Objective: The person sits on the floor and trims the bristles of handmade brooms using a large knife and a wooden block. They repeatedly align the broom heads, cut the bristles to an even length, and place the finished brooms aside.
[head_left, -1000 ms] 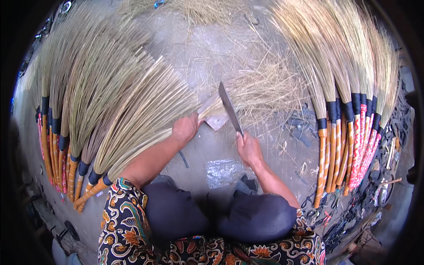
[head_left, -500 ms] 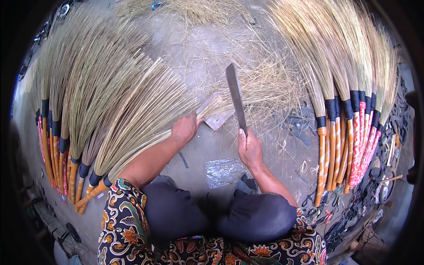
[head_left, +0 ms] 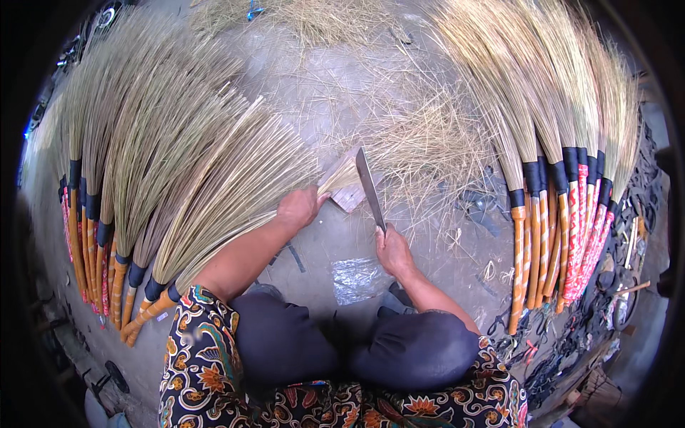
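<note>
My left hand (head_left: 300, 207) is closed round the bristles of a grass broom (head_left: 246, 234). The broom lies along under my left forearm, its dark-banded orange handle end at the lower left. Past my fist the bristle ends fan over a small wooden block (head_left: 347, 199) on the floor. My right hand (head_left: 394, 251) grips a machete (head_left: 370, 187) with a long dark blade. The blade points up and away, with its upper part at the right edge of the block, by the bristle ends. My fingers hide the machete's handle.
Several finished brooms (head_left: 164, 135) stand fanned at the left, and several more (head_left: 549, 93) at the right. Loose straw clippings (head_left: 435, 143) cover the floor beyond the block. A clear plastic sheet (head_left: 354, 280) lies before my knees. Dark scraps (head_left: 564, 335) are heaped at the lower right.
My right hand has brought the machete down and left, onto the block's edge. The bristle ends that stretched right past the block now stop at it. My left hand has hardly moved.
</note>
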### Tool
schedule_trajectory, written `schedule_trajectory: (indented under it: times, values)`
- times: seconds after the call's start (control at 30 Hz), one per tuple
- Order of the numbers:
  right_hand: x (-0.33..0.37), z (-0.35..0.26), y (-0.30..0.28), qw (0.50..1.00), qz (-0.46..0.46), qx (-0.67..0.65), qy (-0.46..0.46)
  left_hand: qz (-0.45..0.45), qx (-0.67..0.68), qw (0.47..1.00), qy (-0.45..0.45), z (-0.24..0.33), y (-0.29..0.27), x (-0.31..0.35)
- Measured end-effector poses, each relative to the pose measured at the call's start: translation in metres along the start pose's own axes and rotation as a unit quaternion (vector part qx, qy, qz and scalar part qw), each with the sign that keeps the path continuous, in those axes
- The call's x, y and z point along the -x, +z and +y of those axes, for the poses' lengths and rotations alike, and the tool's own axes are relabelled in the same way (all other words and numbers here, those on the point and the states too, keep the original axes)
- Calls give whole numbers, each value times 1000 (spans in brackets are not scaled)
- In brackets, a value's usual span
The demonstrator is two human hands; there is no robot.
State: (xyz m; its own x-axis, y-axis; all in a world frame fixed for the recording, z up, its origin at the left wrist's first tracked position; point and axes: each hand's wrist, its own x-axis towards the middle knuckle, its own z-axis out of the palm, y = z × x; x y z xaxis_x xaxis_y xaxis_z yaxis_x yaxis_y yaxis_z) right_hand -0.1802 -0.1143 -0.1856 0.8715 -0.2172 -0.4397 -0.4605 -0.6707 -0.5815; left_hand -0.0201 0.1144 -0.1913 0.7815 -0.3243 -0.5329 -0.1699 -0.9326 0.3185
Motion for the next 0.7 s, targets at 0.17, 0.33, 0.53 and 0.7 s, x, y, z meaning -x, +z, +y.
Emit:
schedule_trajectory:
  times: [0.17, 0.33, 0.53, 0.7]
  values:
    - [-5, -21, -21, 978, 141, 94, -122, -66, 63, 987, 130, 2, -50, 28]
    - [-3, -102, -42, 886, -114, -438, -102, -125, 67, 966, 215, 23, -125, 96]
    - [1, -171, -54, 807, -110, -573, -96, 325, 149, 907, 224, -53, -187, 230]
    - [-15, -199, -74, 818, -137, -542, -139, 263, 147, 953, -25, -205, -152, 352]
